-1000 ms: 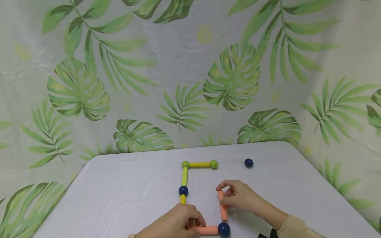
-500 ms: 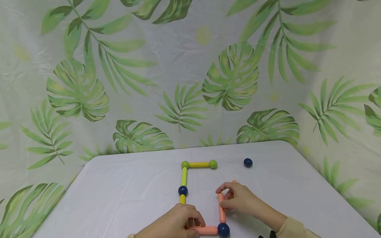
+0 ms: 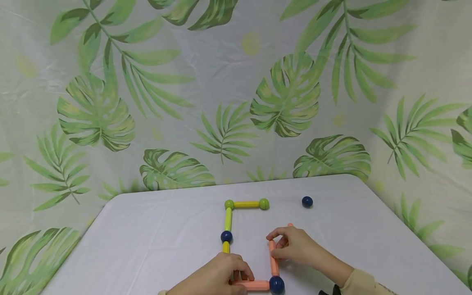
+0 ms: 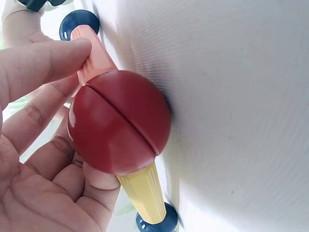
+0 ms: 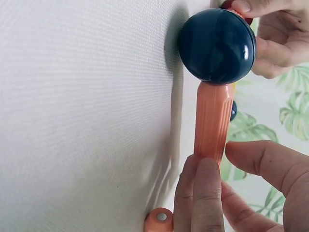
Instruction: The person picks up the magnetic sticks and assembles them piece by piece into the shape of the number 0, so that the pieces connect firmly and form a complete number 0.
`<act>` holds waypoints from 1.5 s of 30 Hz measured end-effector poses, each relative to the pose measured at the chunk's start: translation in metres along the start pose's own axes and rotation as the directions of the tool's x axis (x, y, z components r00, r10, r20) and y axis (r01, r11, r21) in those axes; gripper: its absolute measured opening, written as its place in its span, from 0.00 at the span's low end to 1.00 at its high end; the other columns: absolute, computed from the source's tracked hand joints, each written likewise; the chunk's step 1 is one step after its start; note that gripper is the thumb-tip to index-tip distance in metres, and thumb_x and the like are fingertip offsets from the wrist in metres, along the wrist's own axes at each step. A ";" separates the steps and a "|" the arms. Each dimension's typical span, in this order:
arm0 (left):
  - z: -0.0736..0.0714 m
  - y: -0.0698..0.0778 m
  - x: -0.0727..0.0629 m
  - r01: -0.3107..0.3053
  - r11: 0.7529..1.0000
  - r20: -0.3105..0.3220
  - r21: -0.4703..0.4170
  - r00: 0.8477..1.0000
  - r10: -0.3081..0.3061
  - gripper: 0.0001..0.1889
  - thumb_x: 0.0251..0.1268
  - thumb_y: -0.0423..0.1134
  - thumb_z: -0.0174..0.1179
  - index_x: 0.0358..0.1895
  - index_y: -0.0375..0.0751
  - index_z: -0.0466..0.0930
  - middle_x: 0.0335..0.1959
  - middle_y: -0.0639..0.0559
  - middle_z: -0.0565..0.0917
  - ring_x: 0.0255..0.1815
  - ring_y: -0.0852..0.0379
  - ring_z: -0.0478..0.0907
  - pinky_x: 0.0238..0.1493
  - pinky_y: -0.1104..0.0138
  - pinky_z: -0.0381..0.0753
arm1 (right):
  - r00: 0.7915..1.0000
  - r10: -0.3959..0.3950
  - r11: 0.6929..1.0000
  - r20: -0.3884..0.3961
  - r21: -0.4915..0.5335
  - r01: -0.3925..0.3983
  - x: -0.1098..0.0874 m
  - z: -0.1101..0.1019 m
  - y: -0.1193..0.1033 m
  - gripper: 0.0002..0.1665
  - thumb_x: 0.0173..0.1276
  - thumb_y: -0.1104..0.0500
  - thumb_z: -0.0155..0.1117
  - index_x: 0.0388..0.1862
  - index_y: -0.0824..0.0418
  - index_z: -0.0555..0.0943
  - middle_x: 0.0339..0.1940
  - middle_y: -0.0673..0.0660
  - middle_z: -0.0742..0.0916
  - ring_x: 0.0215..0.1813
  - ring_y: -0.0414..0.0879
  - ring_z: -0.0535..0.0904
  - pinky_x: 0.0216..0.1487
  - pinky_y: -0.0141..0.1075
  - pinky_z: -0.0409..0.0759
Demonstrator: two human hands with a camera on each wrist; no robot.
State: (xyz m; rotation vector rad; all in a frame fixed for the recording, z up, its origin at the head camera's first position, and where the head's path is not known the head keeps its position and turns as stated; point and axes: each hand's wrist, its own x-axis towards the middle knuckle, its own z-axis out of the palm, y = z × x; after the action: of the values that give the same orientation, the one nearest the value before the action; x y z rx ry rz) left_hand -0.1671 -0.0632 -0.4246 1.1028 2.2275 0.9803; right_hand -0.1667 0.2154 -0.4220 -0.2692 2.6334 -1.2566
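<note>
My left hand (image 3: 223,273) pinches a salmon-pink ribbed stick (image 3: 258,285) lying on the table. In the left wrist view this stick joins a dark red ball (image 4: 118,123), which also joins a yellow stick (image 4: 144,193). At the pink stick's other end sits a navy ball (image 3: 277,284). My right hand (image 3: 295,246) holds a second salmon-pink stick (image 5: 212,118) between thumb and fingers, its end touching that navy ball. A third salmon-pink stick (image 5: 158,221), with a metal dot in its end, lies near the right fingers, mostly hidden by the hand.
The chain continues away through another navy ball (image 3: 226,236), a lime stick (image 3: 228,219), a lime ball (image 3: 229,204), a yellow stick (image 3: 246,204) and a second lime ball (image 3: 264,203). A loose navy ball (image 3: 307,201) lies back right on the white table (image 3: 147,237).
My right hand has moved its stick slightly toward me, closing the gap to the navy ball. The third stick's tip now shows behind that hand. The left hand stays in place.
</note>
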 end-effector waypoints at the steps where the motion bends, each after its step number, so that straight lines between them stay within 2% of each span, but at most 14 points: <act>1: 0.000 0.000 0.000 0.001 1.000 0.000 0.004 1.000 -0.001 0.07 0.70 0.33 0.71 0.47 0.46 0.92 0.34 0.69 0.83 0.31 0.74 0.76 0.37 0.75 0.82 | 1.000 0.001 1.000 0.003 0.001 -0.001 0.000 0.000 0.000 0.22 0.62 0.61 0.81 0.55 0.61 0.88 0.30 0.50 0.86 0.32 0.44 0.80 0.31 0.33 0.75; 8: 0.000 0.003 0.000 0.019 1.000 0.001 0.009 1.000 -0.019 0.07 0.70 0.33 0.71 0.47 0.47 0.92 0.35 0.67 0.84 0.31 0.73 0.77 0.37 0.75 0.82 | 1.000 0.020 1.000 0.011 0.007 -0.021 -0.001 0.000 0.000 0.23 0.62 0.60 0.82 0.55 0.62 0.86 0.30 0.51 0.87 0.32 0.44 0.82 0.32 0.34 0.77; 15: 0.000 0.002 0.001 0.004 1.000 0.001 0.016 1.000 -0.004 0.07 0.70 0.33 0.71 0.47 0.47 0.91 0.35 0.68 0.83 0.31 0.74 0.76 0.37 0.75 0.82 | 0.999 0.047 0.999 0.011 0.015 -0.047 -0.002 0.001 -0.002 0.22 0.63 0.59 0.81 0.54 0.62 0.86 0.30 0.50 0.88 0.30 0.43 0.84 0.31 0.34 0.78; 20: 0.000 0.004 0.002 0.015 1.000 0.009 0.022 1.000 -0.015 0.08 0.70 0.33 0.71 0.48 0.47 0.91 0.36 0.68 0.84 0.31 0.74 0.77 0.38 0.75 0.82 | 0.998 0.051 0.999 0.032 0.015 -0.052 -0.003 -0.002 -0.006 0.22 0.64 0.59 0.79 0.55 0.63 0.85 0.31 0.51 0.90 0.30 0.43 0.86 0.33 0.36 0.81; 25: 0.001 0.008 0.006 -0.010 0.992 -0.004 0.128 1.000 0.011 0.08 0.70 0.35 0.71 0.49 0.47 0.91 0.37 0.66 0.86 0.33 0.75 0.78 0.39 0.77 0.82 | 0.998 0.028 0.999 0.057 0.045 -0.030 -0.003 -0.006 -0.003 0.22 0.65 0.59 0.79 0.56 0.65 0.84 0.33 0.51 0.91 0.31 0.44 0.89 0.34 0.37 0.84; 27: 0.002 0.009 0.008 -0.044 0.980 -0.019 0.194 0.999 0.049 0.07 0.71 0.37 0.72 0.49 0.47 0.91 0.37 0.66 0.86 0.34 0.76 0.78 0.39 0.78 0.81 | 0.998 0.014 0.999 0.060 0.043 -0.017 -0.003 -0.008 -0.001 0.22 0.65 0.59 0.78 0.55 0.65 0.85 0.33 0.51 0.91 0.31 0.44 0.89 0.34 0.37 0.84; 30: 0.004 0.012 0.012 -0.081 0.971 -0.030 0.224 0.995 0.090 0.08 0.73 0.40 0.71 0.50 0.47 0.90 0.37 0.66 0.86 0.35 0.77 0.77 0.40 0.79 0.81 | 0.998 -0.002 0.999 0.063 0.035 0.000 -0.002 -0.012 -0.001 0.20 0.66 0.58 0.77 0.54 0.65 0.85 0.34 0.52 0.91 0.31 0.45 0.88 0.34 0.37 0.84; 33: 0.007 0.015 0.016 -0.097 0.973 -0.026 0.208 0.994 0.104 0.09 0.74 0.41 0.71 0.52 0.48 0.90 0.37 0.67 0.86 0.36 0.78 0.77 0.41 0.79 0.81 | 0.998 -0.002 1.000 0.059 0.029 0.000 0.000 -0.017 -0.001 0.19 0.67 0.58 0.76 0.54 0.64 0.85 0.33 0.52 0.90 0.31 0.45 0.89 0.34 0.38 0.85; 37: 0.010 0.018 0.021 -0.082 0.990 -0.015 0.118 0.996 0.084 0.11 0.75 0.42 0.70 0.56 0.47 0.89 0.39 0.67 0.87 0.36 0.77 0.78 0.40 0.78 0.82 | 0.999 0.001 0.999 0.038 0.045 -0.003 0.002 -0.027 -0.001 0.20 0.69 0.57 0.76 0.54 0.65 0.85 0.34 0.52 0.89 0.32 0.46 0.88 0.35 0.39 0.88; 45: 0.015 0.024 0.027 -0.031 1.000 -0.008 0.002 0.999 0.031 0.13 0.76 0.44 0.69 0.58 0.50 0.88 0.35 0.69 0.86 0.33 0.76 0.79 0.39 0.77 0.82 | 0.995 0.018 1.000 -0.100 -0.024 -0.020 0.010 -0.060 0.014 0.20 0.73 0.53 0.74 0.56 0.63 0.86 0.40 0.53 0.90 0.39 0.46 0.88 0.36 0.39 0.88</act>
State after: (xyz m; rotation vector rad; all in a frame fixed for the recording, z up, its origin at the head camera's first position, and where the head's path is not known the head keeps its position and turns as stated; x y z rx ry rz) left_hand -0.1608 -0.0250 -0.4188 1.1397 2.2241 0.9978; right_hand -0.1937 0.2659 -0.3968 -0.1893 2.7298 -1.2634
